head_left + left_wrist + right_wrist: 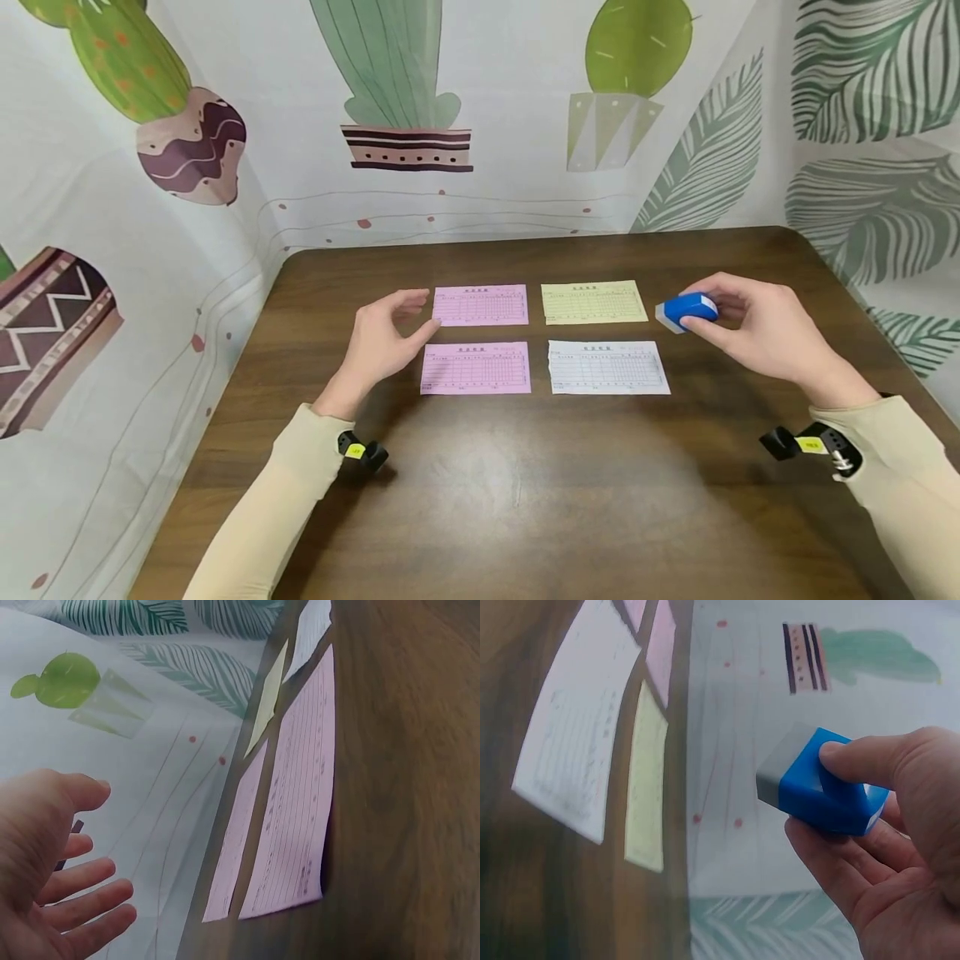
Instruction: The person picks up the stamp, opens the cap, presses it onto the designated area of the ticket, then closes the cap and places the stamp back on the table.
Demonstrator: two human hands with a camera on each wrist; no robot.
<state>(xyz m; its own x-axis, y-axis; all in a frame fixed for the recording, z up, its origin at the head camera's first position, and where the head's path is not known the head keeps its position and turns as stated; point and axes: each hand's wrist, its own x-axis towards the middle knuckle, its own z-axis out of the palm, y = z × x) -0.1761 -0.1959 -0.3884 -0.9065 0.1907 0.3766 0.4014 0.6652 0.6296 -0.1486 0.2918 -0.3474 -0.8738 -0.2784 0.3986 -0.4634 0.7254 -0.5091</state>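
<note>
My right hand [765,325] pinches a small blue stamp [690,310] with a pale grey cap, thumb on one side and fingers on the other. In the right wrist view the stamp [832,780] is held up, its grey end pointing away from the palm. My left hand [382,337] holds nothing; its fingers are relaxed and spread. Its thumb tip overlaps the left edge of the far pink slip [480,306] in the head view. A near pink slip [476,368], a yellow slip [594,302] and a white slip [609,367] complete two rows of printed forms.
The slips lie flat on a brown wooden table [480,475] with rounded far corners. Behind it and to the left hangs a white cloth [517,100] printed with cacti and leaves. Each sleeve carries a black wrist strap [363,451] with a small camera.
</note>
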